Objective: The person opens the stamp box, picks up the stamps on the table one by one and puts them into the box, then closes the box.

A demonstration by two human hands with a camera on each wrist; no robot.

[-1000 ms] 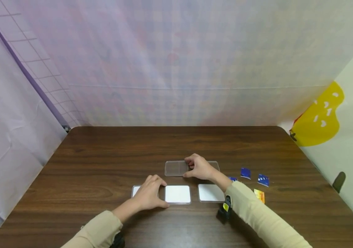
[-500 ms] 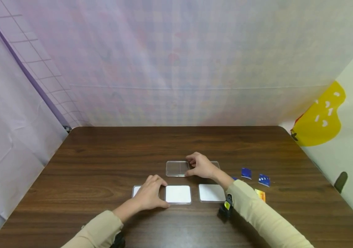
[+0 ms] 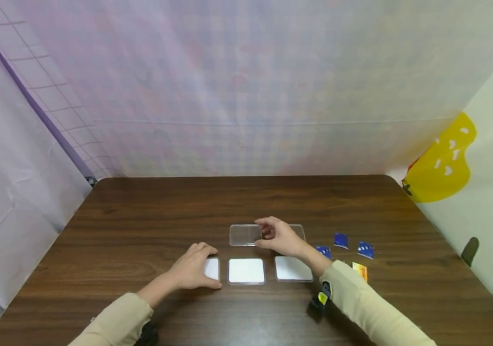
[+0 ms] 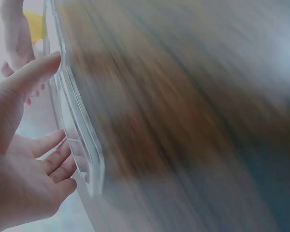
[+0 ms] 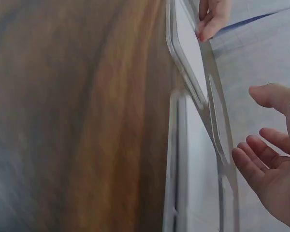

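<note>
Three clear cases with white inserts lie in a row: the left case [image 3: 213, 269], the middle case [image 3: 246, 271] and the right case [image 3: 294, 268]. My left hand [image 3: 190, 270] is over the left case, thumb and fingers spread apart, covering much of it. Behind the row lie two clear flat cases, the left one [image 3: 244, 235] in plain sight and the right one [image 3: 298, 231] partly behind my right hand [image 3: 282, 237]. That hand hovers with thumb and fingers parted, its fingertips near the left clear case's right edge. In the right wrist view nothing shows between its fingers.
To the right lie three small blue printed pieces, a near one [image 3: 324, 252], a back one [image 3: 341, 240] and an outer one [image 3: 365, 250], plus an orange-yellow piece [image 3: 360, 271]. The dark wood table [image 3: 160, 206] ends at a patterned curtain [image 3: 238, 96].
My left hand has moved left, away from the middle case, uncovering the right part of the left case. The right hand has shifted only slightly, its fingers a little more parted.
</note>
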